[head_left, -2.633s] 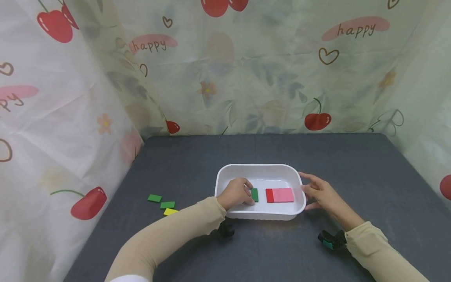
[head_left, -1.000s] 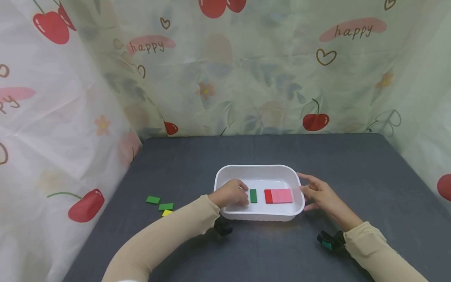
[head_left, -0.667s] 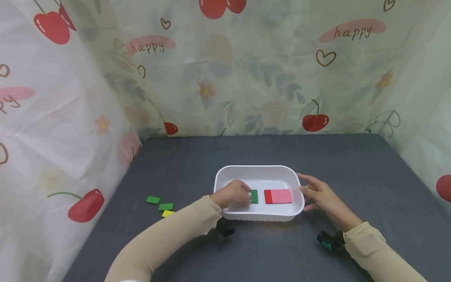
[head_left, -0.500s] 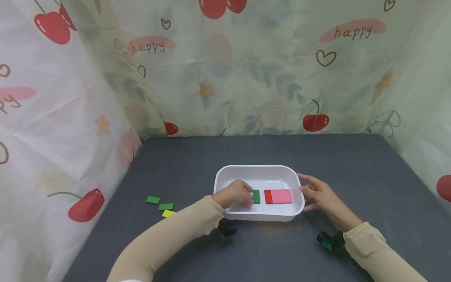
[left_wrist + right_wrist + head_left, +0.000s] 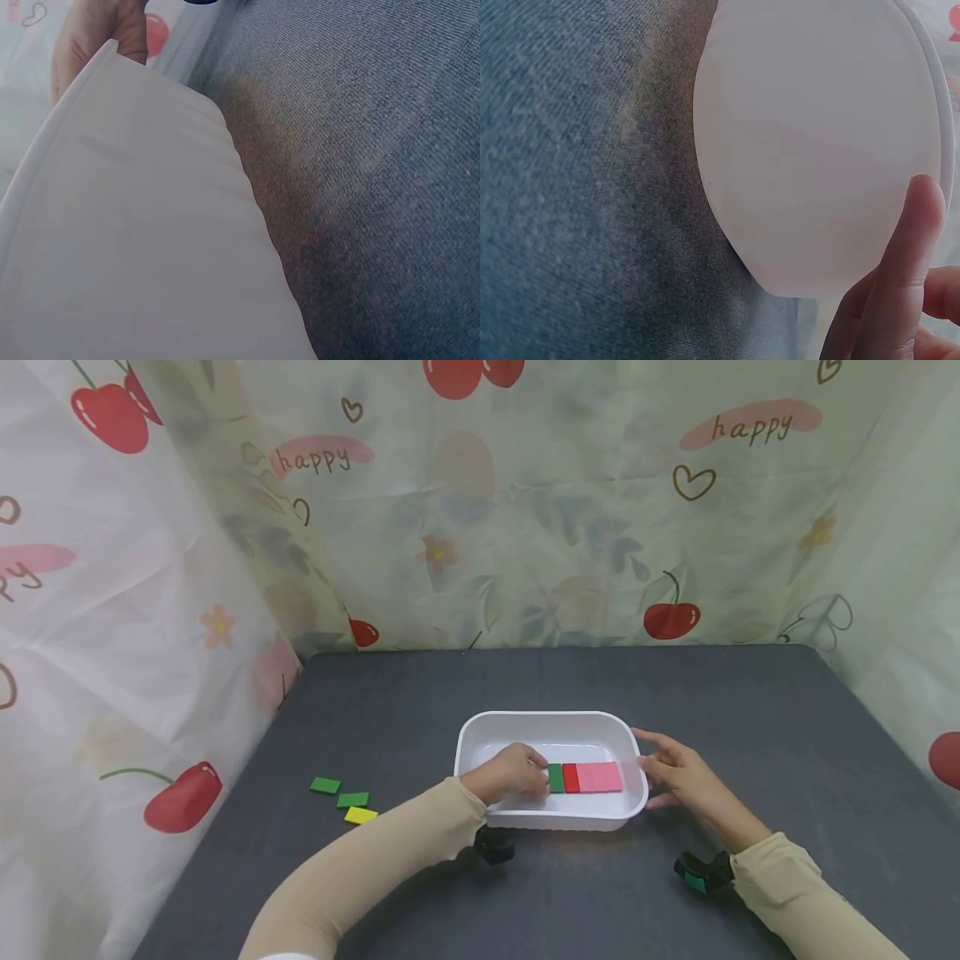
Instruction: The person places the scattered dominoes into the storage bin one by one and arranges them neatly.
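Note:
A white plastic tray (image 5: pixel 547 820) stands on the dark table. Inside it, a green tile (image 5: pixel 556 778), a red tile (image 5: pixel 572 778) and a pink tile (image 5: pixel 600 777) lie in one row, side by side. My left hand (image 5: pixel 513 772) reaches over the tray's left side, its bent fingertips at the green tile's left edge; the fingers partly hide that edge. At the tray's right end, my right hand (image 5: pixel 682 772) rests with loosely extended fingers against the outer wall. In the right wrist view, a straight finger (image 5: pixel 911 247) lies along that wall.
Left of the tray, two green tiles (image 5: pixel 326 786) and a yellow tile (image 5: pixel 361 816) lie on the table (image 5: pixel 420 693), close to my left sleeve. A patterned curtain (image 5: pixel 480 527) encloses the back and sides. Black wrist cameras (image 5: pixel 703 871) hang below both wrists.
My left hand first drew back from the green tile, then moved right with it until the tile met the red one. The right hand has stayed at the tray's end.

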Motion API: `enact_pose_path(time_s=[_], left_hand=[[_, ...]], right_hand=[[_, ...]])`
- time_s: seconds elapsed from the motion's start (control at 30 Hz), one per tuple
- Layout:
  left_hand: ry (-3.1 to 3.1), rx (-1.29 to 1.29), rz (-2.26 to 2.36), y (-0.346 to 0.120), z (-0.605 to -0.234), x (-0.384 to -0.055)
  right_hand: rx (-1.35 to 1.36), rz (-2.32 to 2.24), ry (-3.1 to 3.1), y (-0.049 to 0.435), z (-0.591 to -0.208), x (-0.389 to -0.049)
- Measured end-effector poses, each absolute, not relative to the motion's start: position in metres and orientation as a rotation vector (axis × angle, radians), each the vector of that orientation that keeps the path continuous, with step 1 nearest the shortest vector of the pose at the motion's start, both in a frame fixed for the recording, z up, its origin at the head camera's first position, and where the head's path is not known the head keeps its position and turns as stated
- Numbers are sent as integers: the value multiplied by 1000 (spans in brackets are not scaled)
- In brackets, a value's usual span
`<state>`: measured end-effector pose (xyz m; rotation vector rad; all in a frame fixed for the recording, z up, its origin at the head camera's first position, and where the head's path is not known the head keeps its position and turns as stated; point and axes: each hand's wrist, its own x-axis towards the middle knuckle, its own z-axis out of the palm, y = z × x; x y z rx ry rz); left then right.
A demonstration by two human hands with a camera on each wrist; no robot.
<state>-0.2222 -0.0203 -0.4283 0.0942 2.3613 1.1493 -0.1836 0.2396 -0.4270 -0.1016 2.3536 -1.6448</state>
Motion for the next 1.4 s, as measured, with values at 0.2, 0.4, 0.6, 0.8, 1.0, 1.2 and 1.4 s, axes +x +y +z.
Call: enact_pose_path(time_s=[0.2, 0.4, 0.6, 0.8, 1.0, 1.2, 1.4], left_hand=[[2351, 75, 1157, -19, -430, -223], [2358, 65, 1147, -19, -429, -221], [2353, 87, 1211, -25, -424, -223], [2237, 117, 1435, -51, -396, -230], [2259, 144, 1576, -96, -359, -226], [2343, 109, 1653, -143, -342, -215], [2418, 97, 1708, -191, -344, -201]], right_hand=[[-104, -1645, 2355, 239, -427, -183], [-95, -1643, 2358, 239, -428, -183], [-105, -1654, 2346, 239, -430, -183], [-101, -1654, 2333, 239, -430, -183], [-108, -1653, 2336, 239, -430, -183], [-100, -1647, 2343, 241, -431, -183], [-103, -1653, 2345, 241, -431, -185]])
